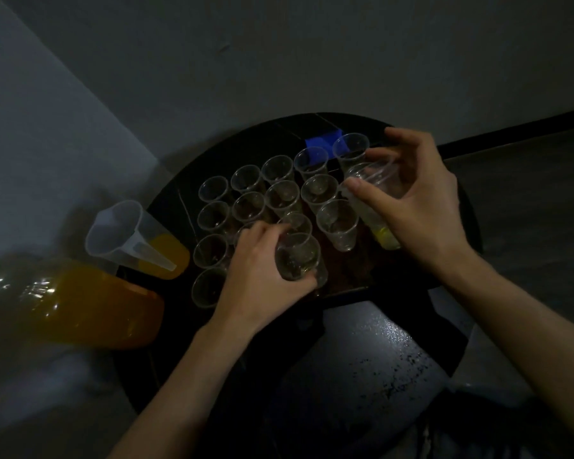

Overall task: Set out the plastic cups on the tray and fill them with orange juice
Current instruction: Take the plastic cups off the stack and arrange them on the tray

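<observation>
Many cups: clear plastic cups [280,197] are standing upright in rows on a dark tray [352,276], rims close together; all that are showing look empty.
Tray: it is lying on a round dark table [186,193], its near edge showing reddish-brown between the two hands.
Left hand: the left hand [262,270] is closing its fingers around a single cup [297,256] at the near middle of the tray, gripping it low on the wall; whether the cup's base is touching the tray cannot be told.
Right hand: the right hand [418,200] is gripping a nested stack of cups [373,200] tilted toward the rows, thumb lying across the upper rim, fingers curled behind; a yellowish patch is showing at the stack's lower end.
Jug: a translucent measuring jug [130,236] with orange juice in its bottom is standing at the table's left edge, just beside the tray.
Bottle: a large plastic juice bottle [90,303] with a green cap is sitting left of the jug, about half full.
Tape: a blue patch [322,142] is showing behind the far cups.
Lighting: dim, so fine details are staying hard to read.
</observation>
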Available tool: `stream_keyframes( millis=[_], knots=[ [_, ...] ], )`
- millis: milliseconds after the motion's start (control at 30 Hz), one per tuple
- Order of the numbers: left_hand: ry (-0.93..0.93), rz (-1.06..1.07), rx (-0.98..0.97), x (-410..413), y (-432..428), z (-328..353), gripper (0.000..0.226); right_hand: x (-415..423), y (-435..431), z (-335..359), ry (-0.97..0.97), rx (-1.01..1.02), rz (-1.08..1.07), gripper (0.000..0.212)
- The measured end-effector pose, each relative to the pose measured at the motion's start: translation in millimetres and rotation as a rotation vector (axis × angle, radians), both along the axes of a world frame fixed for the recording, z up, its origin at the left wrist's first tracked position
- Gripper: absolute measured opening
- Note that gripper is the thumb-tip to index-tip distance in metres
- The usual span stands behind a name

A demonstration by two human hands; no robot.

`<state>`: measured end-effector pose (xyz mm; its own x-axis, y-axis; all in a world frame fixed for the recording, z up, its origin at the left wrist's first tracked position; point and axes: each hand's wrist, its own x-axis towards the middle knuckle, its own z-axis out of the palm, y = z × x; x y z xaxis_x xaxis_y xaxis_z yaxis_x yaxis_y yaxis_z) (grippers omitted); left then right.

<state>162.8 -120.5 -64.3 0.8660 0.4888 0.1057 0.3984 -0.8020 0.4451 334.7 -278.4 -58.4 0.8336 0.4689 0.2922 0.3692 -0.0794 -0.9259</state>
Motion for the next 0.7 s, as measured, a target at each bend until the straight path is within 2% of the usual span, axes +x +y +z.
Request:
stream_keyframes(
  millis=[567,700],
  knots=[
    [0.066,-0.032,0.019,-4,-5,-21,0.088,-4,1,1,-0.011,-0.013,-0.002,0.081],
    [0.042,-0.023,0.015,-5,-4,-21,0.084,-5,2,0,-0.005,0.001,0.007,0.082]
  ],
)
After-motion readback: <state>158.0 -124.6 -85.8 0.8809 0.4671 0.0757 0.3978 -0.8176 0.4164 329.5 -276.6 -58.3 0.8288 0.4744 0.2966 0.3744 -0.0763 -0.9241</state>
